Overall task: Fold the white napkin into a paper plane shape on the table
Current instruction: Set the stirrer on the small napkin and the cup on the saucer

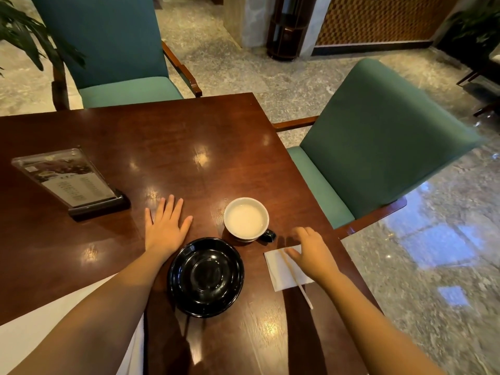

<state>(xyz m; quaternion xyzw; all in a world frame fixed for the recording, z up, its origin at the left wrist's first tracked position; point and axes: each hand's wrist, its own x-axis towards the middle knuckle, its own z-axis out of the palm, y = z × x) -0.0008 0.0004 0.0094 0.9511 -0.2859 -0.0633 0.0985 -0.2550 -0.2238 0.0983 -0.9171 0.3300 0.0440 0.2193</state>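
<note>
The white napkin (280, 272) lies flat near the right edge of the dark wooden table (189, 147), folded into a rectangle. A thin pale stick (299, 282) rests diagonally across it and pokes out past its near edge. My right hand (311, 253) hovers over the napkin's far right corner, fingers spread and pointing down, covering that corner. My left hand (166, 226) lies flat on the bare wood left of the dishes, fingers apart, holding nothing.
A black saucer (206, 277) sits between my arms. Behind it stands a white cup (245, 219) of pale liquid with a dark handle. A menu stand (70, 182) is at the left. Teal chairs (378, 136) flank the table's far and right sides.
</note>
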